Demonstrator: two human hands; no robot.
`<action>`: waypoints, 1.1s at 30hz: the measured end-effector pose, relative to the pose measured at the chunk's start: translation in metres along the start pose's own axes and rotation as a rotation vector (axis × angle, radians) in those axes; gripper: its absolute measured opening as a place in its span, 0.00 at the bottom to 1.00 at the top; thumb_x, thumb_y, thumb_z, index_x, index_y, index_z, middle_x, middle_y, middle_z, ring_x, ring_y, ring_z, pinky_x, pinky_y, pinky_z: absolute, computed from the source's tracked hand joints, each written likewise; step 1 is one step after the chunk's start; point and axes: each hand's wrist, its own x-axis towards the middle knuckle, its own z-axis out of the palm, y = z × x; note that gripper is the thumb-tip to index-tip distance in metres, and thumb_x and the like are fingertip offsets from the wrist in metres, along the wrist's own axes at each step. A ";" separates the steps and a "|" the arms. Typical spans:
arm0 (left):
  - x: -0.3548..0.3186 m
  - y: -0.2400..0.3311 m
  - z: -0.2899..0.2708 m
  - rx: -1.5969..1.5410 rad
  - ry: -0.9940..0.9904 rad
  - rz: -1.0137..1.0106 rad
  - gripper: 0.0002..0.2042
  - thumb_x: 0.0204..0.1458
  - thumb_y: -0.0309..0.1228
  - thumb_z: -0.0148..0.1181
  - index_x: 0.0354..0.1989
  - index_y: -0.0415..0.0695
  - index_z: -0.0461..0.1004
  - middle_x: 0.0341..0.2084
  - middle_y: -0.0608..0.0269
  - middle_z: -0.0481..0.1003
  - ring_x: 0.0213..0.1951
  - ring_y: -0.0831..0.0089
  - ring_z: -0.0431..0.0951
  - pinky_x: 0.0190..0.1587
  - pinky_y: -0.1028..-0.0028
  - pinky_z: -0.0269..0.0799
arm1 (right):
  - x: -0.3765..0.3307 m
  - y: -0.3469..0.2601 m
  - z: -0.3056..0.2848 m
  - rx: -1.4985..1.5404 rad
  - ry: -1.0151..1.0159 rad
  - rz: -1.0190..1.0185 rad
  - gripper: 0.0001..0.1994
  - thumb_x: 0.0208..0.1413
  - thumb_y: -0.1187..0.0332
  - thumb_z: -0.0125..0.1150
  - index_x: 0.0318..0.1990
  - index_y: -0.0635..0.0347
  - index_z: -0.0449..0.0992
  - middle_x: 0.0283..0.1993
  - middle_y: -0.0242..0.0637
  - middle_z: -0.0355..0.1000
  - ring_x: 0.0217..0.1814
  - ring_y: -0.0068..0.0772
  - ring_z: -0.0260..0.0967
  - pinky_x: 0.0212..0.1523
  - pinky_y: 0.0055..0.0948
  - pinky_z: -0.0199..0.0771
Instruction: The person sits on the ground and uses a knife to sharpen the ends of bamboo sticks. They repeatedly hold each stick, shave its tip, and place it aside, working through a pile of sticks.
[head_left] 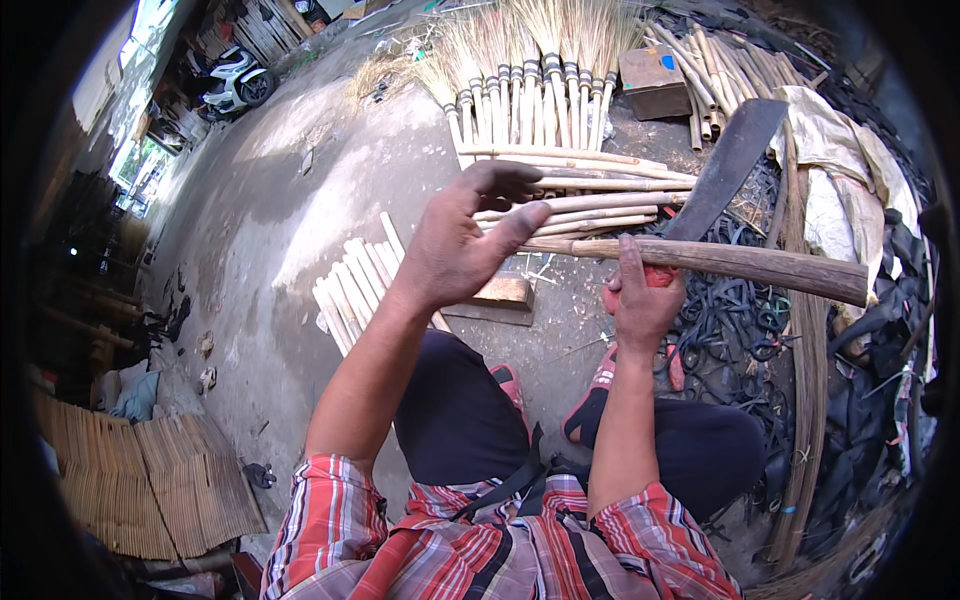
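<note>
My right hand [640, 300] grips a long brown wooden stick [760, 266] that lies level across the view, together with a small red object [658, 277]. A wide dark machete blade [728, 165] rises up and to the right from behind the stick; which hand holds it cannot be told. My left hand [465, 235] is raised with its fingers spread, its fingertips at the stick's left end. Beyond the hands a pile of pale bamboo sticks [580, 185] lies on the ground.
Several brooms [530, 90] lie in a row at the top beside a wooden box [655, 80]. Short cut sticks [350, 290] lie left of my knee. Black rubber strips [730, 330] cover the right. Woven mats [140, 480] lie lower left, a scooter [235, 80] far left.
</note>
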 end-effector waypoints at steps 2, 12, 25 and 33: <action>0.012 0.031 0.032 0.018 0.011 0.295 0.24 0.57 0.38 0.69 0.58 0.37 0.73 0.51 0.55 0.77 0.53 0.69 0.77 0.58 0.68 0.72 | -0.004 -0.001 0.006 -0.292 0.020 -0.306 0.15 0.55 0.63 0.74 0.41 0.64 0.77 0.28 0.35 0.78 0.25 0.28 0.75 0.29 0.32 0.74; 0.032 -0.010 0.067 -0.548 0.035 -0.003 0.17 0.62 0.34 0.65 0.54 0.38 0.75 0.40 0.66 0.78 0.43 0.79 0.76 0.47 0.75 0.73 | -0.023 0.008 0.027 -0.521 -0.173 -0.016 0.21 0.58 0.53 0.70 0.45 0.65 0.77 0.34 0.53 0.78 0.38 0.57 0.78 0.38 0.44 0.75; 0.042 -0.050 0.000 -0.608 0.840 0.011 0.26 0.61 0.55 0.61 0.21 0.51 0.59 0.15 0.71 0.58 0.18 0.78 0.62 0.23 0.74 0.62 | -0.032 0.049 -0.010 -0.527 -0.160 0.425 0.17 0.61 0.57 0.62 0.37 0.67 0.76 0.30 0.54 0.77 0.33 0.57 0.77 0.36 0.46 0.73; 0.042 -0.073 -0.032 -0.673 0.882 -0.083 0.22 0.64 0.44 0.59 0.20 0.51 0.60 0.12 0.71 0.58 0.14 0.76 0.62 0.19 0.72 0.62 | -0.039 0.094 -0.006 -0.903 -0.153 0.209 0.18 0.59 0.56 0.63 0.40 0.67 0.77 0.31 0.54 0.78 0.36 0.59 0.77 0.41 0.49 0.76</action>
